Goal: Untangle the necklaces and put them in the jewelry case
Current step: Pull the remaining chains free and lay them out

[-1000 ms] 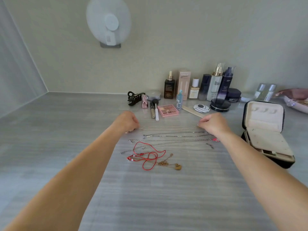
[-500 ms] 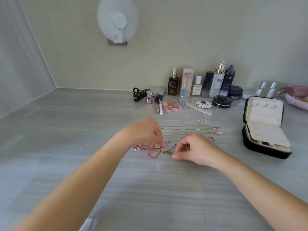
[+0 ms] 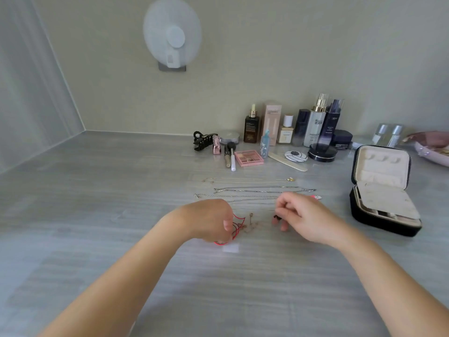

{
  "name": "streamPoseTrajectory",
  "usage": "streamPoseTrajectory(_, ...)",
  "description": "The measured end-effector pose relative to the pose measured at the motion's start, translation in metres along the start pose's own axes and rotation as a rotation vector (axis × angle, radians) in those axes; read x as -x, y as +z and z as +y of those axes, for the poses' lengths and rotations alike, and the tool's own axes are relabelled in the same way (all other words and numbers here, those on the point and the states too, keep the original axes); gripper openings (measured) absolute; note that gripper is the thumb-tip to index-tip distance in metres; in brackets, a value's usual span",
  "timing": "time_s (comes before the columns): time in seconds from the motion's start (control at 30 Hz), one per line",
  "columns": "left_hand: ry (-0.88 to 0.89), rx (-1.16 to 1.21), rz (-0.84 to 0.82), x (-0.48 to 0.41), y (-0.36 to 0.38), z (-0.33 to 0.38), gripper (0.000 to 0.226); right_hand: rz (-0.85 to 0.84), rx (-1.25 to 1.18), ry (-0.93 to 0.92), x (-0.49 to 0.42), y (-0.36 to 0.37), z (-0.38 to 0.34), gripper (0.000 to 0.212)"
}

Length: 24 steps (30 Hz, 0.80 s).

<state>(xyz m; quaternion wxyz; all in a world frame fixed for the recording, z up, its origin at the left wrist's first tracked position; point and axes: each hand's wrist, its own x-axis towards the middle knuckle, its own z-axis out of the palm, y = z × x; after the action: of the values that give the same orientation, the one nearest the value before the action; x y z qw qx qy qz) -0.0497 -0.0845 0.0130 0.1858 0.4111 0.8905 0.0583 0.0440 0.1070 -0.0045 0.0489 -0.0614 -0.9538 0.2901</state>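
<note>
Pulled further apart, left hand pinching red cord, right hand pinching dark piece, grey tabletop, wall fan

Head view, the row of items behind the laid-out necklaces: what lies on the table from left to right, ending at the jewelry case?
black hair claw → makeup brush → pink eyeshadow palette → nail file → round black jar → jewelry case
</note>
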Motion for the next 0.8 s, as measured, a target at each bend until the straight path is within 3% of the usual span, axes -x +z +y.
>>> streamPoseTrajectory(0.2,-0.045,0.17,0.101,-0.005,-0.026,-0.006,0.013,0.121,-0.147,0.037,-0.003,-0.012,0.011,0.018)
streamPoseTrajectory(0.33,-0.129,0.067,0.104,-0.012,-0.034,-0.006,0.018,0.181,-0.308,0.028,-0.002,-0.016,0.007,0.015)
streamPoseTrajectory(0.4,-0.113,0.067,0.182,-0.017,-0.028,0.003,0.024,0.178,-0.411,0.026,-0.001,-0.018,0.003,0.013)
streamPoseTrajectory(0.47,0.001,0.215,0.272,-0.024,-0.018,0.016,0.023,0.163,-0.477,0.021,0.0,-0.019,0.0,0.015)
streamPoseTrajectory(0.6,0.182,0.452,0.242,-0.037,0.005,0.037,0.019,0.177,-0.569,0.0,0.0,-0.019,0.001,0.018)
streamPoseTrajectory(0.7,0.195,0.649,0.285,-0.039,0.016,0.039,0.009,0.18,-0.645,-0.004,-0.001,-0.021,0.004,0.012)
streamPoseTrajectory(0.8,0.151,0.829,0.315,-0.035,0.015,0.034,0.009,0.143,-0.575,-0.014,-0.003,-0.02,0.008,0.013)
